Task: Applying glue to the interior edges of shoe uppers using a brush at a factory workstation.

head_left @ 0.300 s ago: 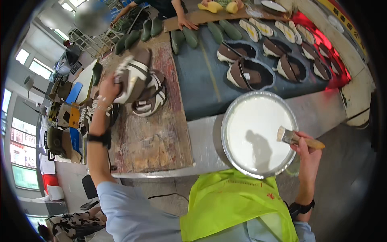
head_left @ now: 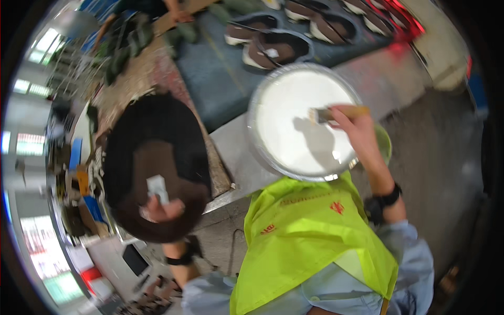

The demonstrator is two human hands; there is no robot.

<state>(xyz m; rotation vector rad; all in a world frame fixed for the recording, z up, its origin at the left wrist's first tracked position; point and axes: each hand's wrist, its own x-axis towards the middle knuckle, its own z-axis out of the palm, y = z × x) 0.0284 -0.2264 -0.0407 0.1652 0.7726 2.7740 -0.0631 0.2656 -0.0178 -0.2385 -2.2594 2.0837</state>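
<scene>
Close to the camera at the left, a dark brown shoe upper (head_left: 157,152) is held up by my left hand (head_left: 163,209). Its dark inner side and a white label show, and fingertips appear by the label; the rest of that hand is hidden. My right hand (head_left: 357,128) grips a flat paintbrush (head_left: 324,115) with a wooden handle. The bristles are over a round metal basin (head_left: 255,144) of white liquid, where a shadow falls; whether they touch the surface I cannot tell.
Behind the basin, a dark conveyor belt (head_left: 212,84) bears several brown shoe uppers (head_left: 291,44) and green shoe lasts (head_left: 186,32). Another person's hand (head_left: 182,17) is beside the lasts. A worn wooden board (head_left: 221,165) lies left of the basin. Red light glows at far right.
The shoe upper has come off the pile on the board, up toward the camera, in my left hand. My right hand has moved the brush farther over the basin. The view has shifted.
</scene>
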